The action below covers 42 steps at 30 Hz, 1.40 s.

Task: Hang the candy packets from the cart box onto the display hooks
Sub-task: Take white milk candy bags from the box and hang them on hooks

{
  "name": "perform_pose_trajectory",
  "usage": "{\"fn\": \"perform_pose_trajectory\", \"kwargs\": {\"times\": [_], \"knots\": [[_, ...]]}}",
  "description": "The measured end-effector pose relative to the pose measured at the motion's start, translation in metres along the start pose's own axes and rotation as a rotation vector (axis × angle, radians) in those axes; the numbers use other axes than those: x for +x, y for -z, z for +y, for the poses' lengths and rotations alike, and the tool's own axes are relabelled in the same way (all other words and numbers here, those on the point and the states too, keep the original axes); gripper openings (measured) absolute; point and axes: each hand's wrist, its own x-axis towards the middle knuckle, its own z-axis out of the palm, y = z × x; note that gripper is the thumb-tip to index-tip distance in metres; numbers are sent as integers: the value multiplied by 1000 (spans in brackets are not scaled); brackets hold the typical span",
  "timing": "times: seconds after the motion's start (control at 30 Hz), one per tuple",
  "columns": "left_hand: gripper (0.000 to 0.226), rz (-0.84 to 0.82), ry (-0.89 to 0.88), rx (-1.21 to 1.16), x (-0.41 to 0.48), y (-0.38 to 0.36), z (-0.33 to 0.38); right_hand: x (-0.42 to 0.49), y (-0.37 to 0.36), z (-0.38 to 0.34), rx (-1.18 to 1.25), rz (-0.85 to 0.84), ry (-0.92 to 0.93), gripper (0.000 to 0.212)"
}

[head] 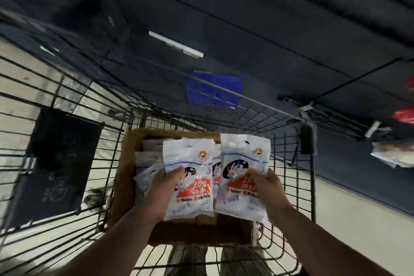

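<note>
Above the cardboard box (125,177) in the wire cart (289,163), left hand (165,188) and right hand (266,184) each grasp one White Rabbit candy packet (188,163), second packet (244,157). Hang-holes face upward, likely ready for hooks; more packets remain boxed.

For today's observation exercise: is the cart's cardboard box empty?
No, candy packets lie in the cardboard box behind the held packets in the left hand and right hand.

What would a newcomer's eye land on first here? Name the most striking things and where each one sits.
Two white, red-labelled candy packets stand out at the centre: the left packet pinched in the left grip, the right packet in the right grip. Just behind them an open cardboard box holds more packets, sitting inside a wire cart. A blue sheet shows beyond the cart's mesh, further up.
</note>
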Motion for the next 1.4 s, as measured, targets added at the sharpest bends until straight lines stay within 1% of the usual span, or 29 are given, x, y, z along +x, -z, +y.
{"fn": "perform_pose_trajectory", "kwargs": {"times": [0.1, 0.23, 0.33, 0.4, 0.47, 0.6, 0.7, 0.87, 1.03, 1.2, 1.4], "knots": [[17, 22, -17, -24, -22, -7, 23, -25, 17, -12, 34, 15, 41, 19], [13, -30, -86, 10, -48, -21, 48, -55, 40, -21, 103, 97, 84, 19], [16, -70, -135, 62, -65, -40, 62, -74, 61, -24, 147, 145, 131, 18], [21, -92, -162, 95, -73, -53, 67, -87, 77, -23, 178, 176, 164, 21], [23, -139, -187, 131, -81, -67, 68, -100, 96, -22, 225, 200, 186, 24], [19, -236, -264, 197, -111, -99, 67, -128, 135, -9, 337, 288, 242, 18], [17, -313, -273, 207, -136, -127, 60, -152, 168, 8, 416, 352, 270, 16], [13, -404, -333, 214, -179, -182, 38, -186, 226, 43, 509, 408, 323, 18], [18, -448, -348, 256, -228, -239, 5, -214, 286, 85, 548, 442, 374, 19], [16, -489, -413, 305, -277, -291, -43, -243, 348, 129, 581, 434, 393, 20], [13, -514, -427, 311, -329, -350, -105, -274, 422, 179, 586, 449, 415, 19]]}}
